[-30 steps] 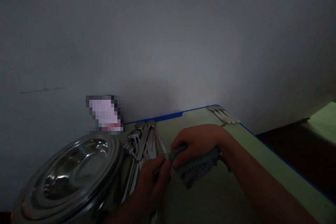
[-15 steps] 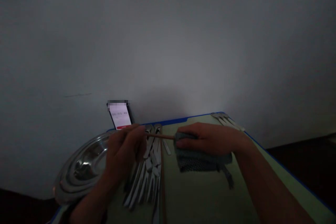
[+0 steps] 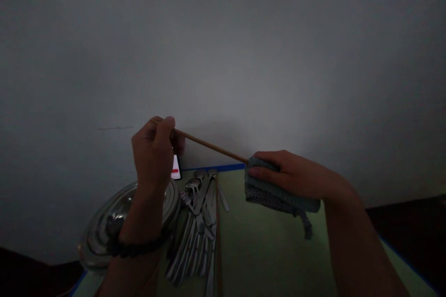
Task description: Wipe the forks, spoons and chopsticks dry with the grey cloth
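A thin brown chopstick point(image 3: 212, 146) slants between my hands, its left end higher. My left hand point(image 3: 153, 153), with a dark bracelet at the wrist, pinches that left end in front of the wall. In my right hand point(image 3: 292, 174) is a folded grey-green cloth point(image 3: 270, 195), closed around the chopstick's other end, which is hidden inside it. A loose strip of the cloth dangles at its right. Below and between the hands, a pile of metal spoons and other cutlery point(image 3: 195, 227) lies on the table.
A shiny round metal lid or dish point(image 3: 99, 234) sits at the left, partly behind my left forearm. Behind my left hand leans a phone point(image 3: 176, 167). The pale green table point(image 3: 272, 250) has a blue edge against a grey wall point(image 3: 223, 55). Another thin brown stick point(image 3: 219, 250) lies beside the cutlery.
My left hand has risen and moved slightly left, tilting the chopstick and exposing more of its length. My right hand and the cloth have shifted a little right and up.
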A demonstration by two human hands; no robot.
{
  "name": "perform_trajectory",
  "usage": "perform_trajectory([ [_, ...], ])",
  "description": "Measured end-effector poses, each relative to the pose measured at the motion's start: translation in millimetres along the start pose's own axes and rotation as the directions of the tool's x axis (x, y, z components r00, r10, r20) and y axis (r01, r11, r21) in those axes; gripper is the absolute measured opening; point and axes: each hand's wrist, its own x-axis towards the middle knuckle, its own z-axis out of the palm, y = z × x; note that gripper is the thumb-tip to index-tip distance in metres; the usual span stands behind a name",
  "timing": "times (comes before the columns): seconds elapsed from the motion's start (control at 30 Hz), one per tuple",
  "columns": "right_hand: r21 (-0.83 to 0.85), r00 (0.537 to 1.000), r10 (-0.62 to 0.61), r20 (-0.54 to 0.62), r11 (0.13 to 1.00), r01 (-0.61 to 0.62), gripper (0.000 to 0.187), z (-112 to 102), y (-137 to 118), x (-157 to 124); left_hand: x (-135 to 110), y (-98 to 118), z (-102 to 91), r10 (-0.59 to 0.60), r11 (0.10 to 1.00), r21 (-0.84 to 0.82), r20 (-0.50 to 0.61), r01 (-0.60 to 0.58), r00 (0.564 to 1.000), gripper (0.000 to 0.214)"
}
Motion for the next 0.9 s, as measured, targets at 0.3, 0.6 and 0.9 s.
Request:
perform_trajectory([
  [0.3,-0.093,0.985,0.157,0.071,0.984,-0.15,0.032,-5.8,5.4,-20.1,4.1,-7.8,-37.7,-0.198,0.892,0.434,0.627,-0.127,0.753,0.025],
  [0.6,-0.156,0.986,0.156,0.052,0.977,-0.147,0.034,2.1,10.1,-13.0,10.4,-25.0,-36.3,-0.112,0.833,0.461,0.681,-0.305,0.723,0.028],
  [0.9,-0.167,0.991,0.084,0.103,0.984,-0.066,0.035,18.4,2.8,1.1,1.7,-18.2,-30.0,-0.222,0.875,0.42,0.791,-0.242,0.571,0.028],
])
